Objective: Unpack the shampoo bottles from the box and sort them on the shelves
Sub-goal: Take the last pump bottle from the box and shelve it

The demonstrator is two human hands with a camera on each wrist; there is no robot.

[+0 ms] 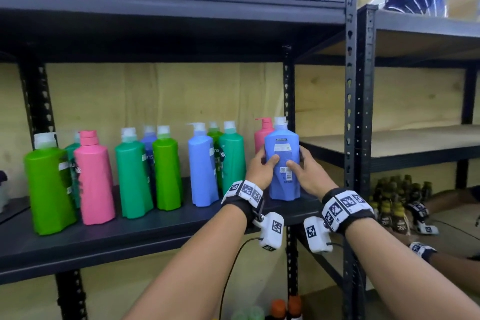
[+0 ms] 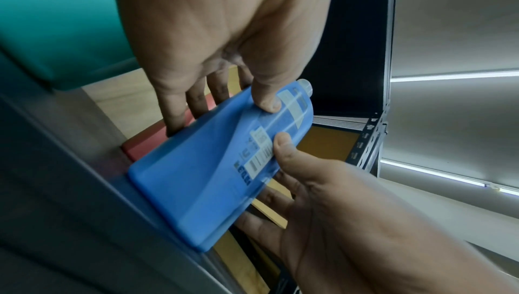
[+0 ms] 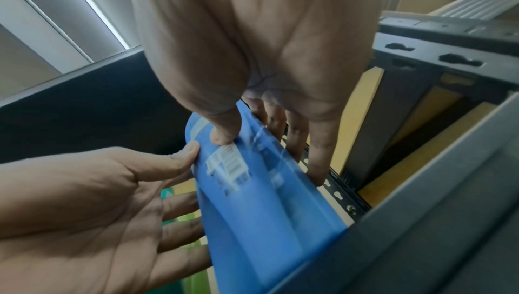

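Observation:
A blue shampoo bottle (image 1: 283,171) stands upright at the right end of the dark shelf (image 1: 130,236), its back label and barcode facing me. Both hands grip it. My left hand (image 1: 259,166) holds its left side, thumb on the label and fingers behind. My right hand (image 1: 305,170) holds the right side the same way. In the left wrist view the blue bottle (image 2: 196,176) rests its base on the shelf, with my left hand (image 2: 224,65) above it. The right wrist view shows my right hand (image 3: 252,65) on the blue bottle (image 3: 266,205). A pink pump bottle (image 1: 262,135) stands just behind. No box is in view.
Green, pink, teal and blue bottles (image 1: 135,171) line the same shelf to the left. A perforated black post (image 1: 349,112) stands right of the bottle, then a second rack with a bare wooden board (image 1: 389,140). Small dark bottles (image 1: 392,205) and another person's hand (image 1: 420,215) are at the lower right.

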